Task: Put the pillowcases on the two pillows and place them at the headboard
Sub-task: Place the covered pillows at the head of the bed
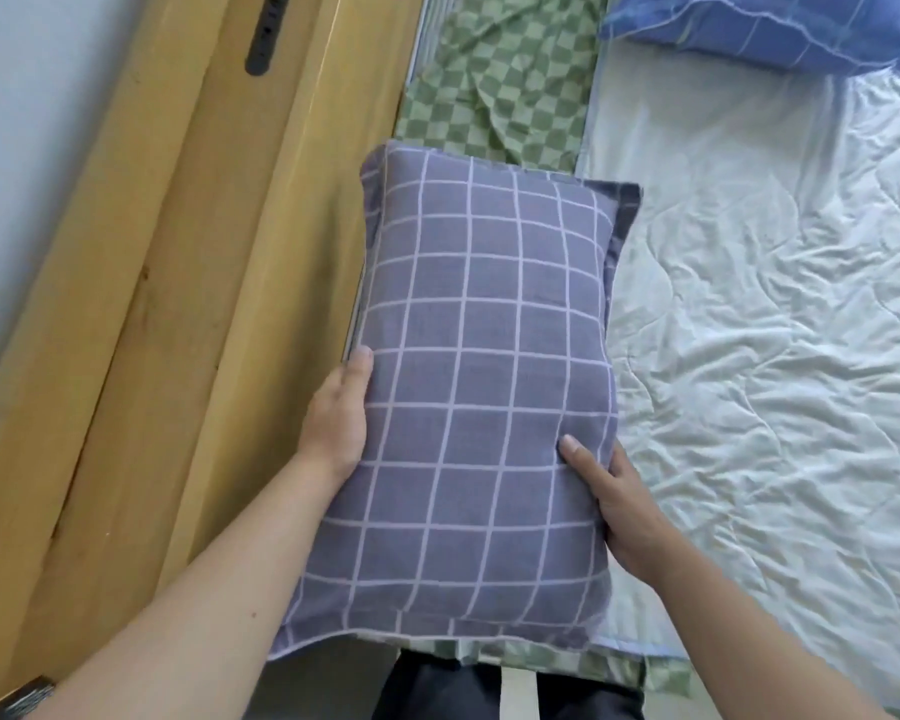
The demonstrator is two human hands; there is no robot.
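headboard [141,283] close left, quilt [780,356] open right

Two pillows are on view: one purple grid-checked pillow [484,366] at the centre of the frame, and one blue grid-checked pillow [759,28] at 1 o'clock. Two bare hands flank the purple one, the left hand [336,418] at 9 o'clock and the right hand [617,501] at 4 o'clock. One green checked sheet [500,85] lies at 12 o'clock, one pale quilt [780,314] at 3 o'clock, one wooden headboard [167,283] at 9 o'clock.
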